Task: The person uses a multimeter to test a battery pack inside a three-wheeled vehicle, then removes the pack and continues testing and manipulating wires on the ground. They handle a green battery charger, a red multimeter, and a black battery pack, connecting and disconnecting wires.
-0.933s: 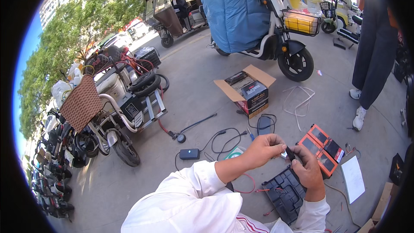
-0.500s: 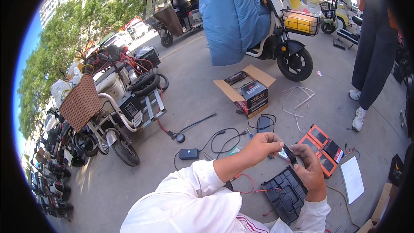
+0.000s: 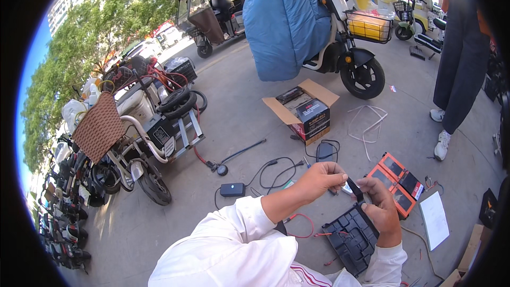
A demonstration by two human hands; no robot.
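A small black charger [image 3: 232,189] lies on the pavement at the left. The left hand [image 3: 317,180] pinches one end of a short black strap [image 3: 354,188], fingers closed on it. The right hand [image 3: 381,210] grips its other end, just above a black ribbed battery tray [image 3: 350,239]. Orange batteries [image 3: 397,183] lie to the right.

The person wears a white long-sleeved top. The left sleeve [image 3: 223,244] is wide and loose, creased into soft folds, and ends at a plain cuff on the forearm. The right sleeve [image 3: 385,259] shows only as a short white cuff at the wrist. Thin red and dark stripes [image 3: 313,277] run across the white cloth near the lower edge. Both hands, the left hand [image 3: 319,180] and the right hand [image 3: 382,210], are bare, without gloves.
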